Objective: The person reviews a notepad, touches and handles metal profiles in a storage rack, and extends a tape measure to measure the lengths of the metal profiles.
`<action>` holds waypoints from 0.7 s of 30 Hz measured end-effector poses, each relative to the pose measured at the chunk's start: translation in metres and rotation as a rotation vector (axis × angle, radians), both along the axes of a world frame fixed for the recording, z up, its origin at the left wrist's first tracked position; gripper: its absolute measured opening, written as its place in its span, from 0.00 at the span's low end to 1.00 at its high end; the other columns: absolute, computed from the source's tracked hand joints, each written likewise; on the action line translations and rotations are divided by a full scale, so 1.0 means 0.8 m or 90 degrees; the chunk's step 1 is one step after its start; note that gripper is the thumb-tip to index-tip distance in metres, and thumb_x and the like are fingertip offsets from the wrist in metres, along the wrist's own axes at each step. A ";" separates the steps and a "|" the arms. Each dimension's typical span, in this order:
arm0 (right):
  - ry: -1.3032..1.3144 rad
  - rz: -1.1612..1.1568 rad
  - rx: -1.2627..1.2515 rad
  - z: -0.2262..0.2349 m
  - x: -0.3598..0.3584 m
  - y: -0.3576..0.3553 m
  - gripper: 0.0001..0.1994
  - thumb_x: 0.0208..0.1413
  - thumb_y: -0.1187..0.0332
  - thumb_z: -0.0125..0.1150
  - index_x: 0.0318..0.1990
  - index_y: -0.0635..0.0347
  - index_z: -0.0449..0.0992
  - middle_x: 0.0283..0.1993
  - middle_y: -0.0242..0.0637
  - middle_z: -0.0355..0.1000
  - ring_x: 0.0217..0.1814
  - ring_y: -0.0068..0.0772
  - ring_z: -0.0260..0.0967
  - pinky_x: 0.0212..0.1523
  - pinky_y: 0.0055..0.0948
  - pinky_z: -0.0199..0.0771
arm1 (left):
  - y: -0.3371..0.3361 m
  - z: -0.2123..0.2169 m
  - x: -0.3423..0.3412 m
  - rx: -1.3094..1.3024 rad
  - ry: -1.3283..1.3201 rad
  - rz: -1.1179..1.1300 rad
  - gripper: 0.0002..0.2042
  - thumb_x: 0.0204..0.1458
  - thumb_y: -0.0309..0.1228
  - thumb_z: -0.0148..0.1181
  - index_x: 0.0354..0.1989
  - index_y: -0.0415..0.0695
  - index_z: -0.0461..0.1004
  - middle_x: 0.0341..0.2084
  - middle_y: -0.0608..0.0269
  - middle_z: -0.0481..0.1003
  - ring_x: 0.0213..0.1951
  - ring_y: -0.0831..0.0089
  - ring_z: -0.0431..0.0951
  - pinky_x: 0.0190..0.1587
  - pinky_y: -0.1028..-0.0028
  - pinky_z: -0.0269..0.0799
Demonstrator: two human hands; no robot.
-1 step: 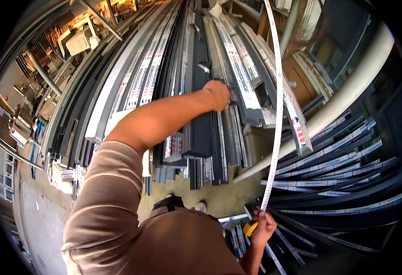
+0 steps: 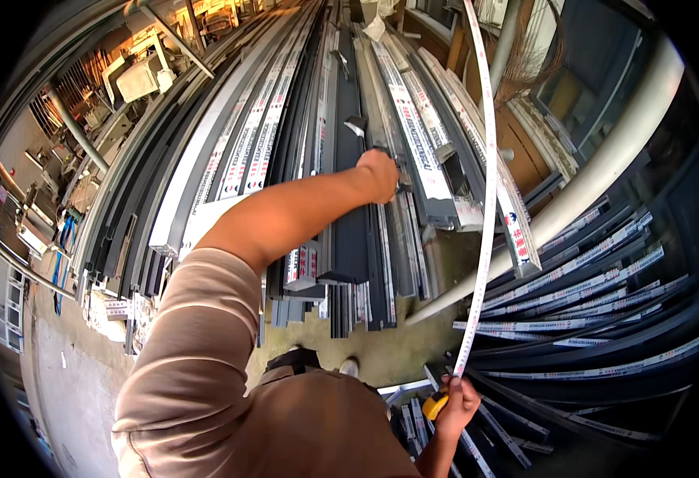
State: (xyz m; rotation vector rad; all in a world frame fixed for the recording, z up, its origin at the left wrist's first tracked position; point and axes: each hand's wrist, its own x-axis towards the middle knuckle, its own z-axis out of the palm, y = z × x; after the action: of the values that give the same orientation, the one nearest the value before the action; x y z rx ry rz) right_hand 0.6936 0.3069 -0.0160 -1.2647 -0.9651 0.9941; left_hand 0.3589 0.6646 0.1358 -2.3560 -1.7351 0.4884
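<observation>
Right, your left hand (image 2: 380, 174) clamps a dark metal profile (image 2: 349, 215) atop the stack; it's stiff, long, likely heavy. Your right hand (image 2: 457, 405) grips the yellow tape measure (image 2: 435, 405), its springy blade (image 2: 486, 199) extended.

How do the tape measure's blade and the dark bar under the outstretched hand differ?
The blade is thin, pale and marked with ticks; the bar is thick, dark and plain. The blade arcs through the air from the yellow case in the right hand; the bar lies on the stack, with the left hand on it. Both are long, narrow and run away from the person.
</observation>
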 end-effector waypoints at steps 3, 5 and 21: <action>0.004 -0.022 -0.007 -0.004 0.008 -0.017 0.11 0.69 0.72 0.61 0.34 0.69 0.83 0.32 0.33 0.79 0.32 0.18 0.67 0.35 0.24 0.65 | 0.022 -0.030 0.002 -0.015 0.015 0.013 0.14 0.58 0.44 0.68 0.45 0.51 0.89 0.47 0.61 0.87 0.50 0.61 0.87 0.47 0.60 0.83; -0.010 -0.065 -0.011 -0.009 0.010 -0.022 0.11 0.68 0.72 0.61 0.34 0.69 0.83 0.32 0.33 0.79 0.32 0.18 0.67 0.36 0.24 0.65 | 0.026 -0.044 0.008 0.053 -0.022 0.015 0.12 0.58 0.38 0.64 0.43 0.48 0.89 0.44 0.58 0.87 0.48 0.60 0.88 0.47 0.62 0.84; -0.056 -0.017 -0.025 0.000 0.006 -0.013 0.11 0.68 0.72 0.61 0.33 0.70 0.82 0.31 0.32 0.77 0.32 0.19 0.67 0.36 0.24 0.65 | -0.004 -0.002 -0.020 0.156 -0.071 -0.043 0.08 0.53 0.28 0.62 0.35 0.46 0.89 0.36 0.53 0.87 0.42 0.58 0.89 0.43 0.59 0.86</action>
State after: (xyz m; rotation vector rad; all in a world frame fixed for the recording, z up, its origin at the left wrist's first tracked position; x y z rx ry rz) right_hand 0.6987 0.2968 -0.0161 -1.3610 -0.9976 0.9473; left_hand 0.3432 0.6615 0.1341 -2.2947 -1.6472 0.1257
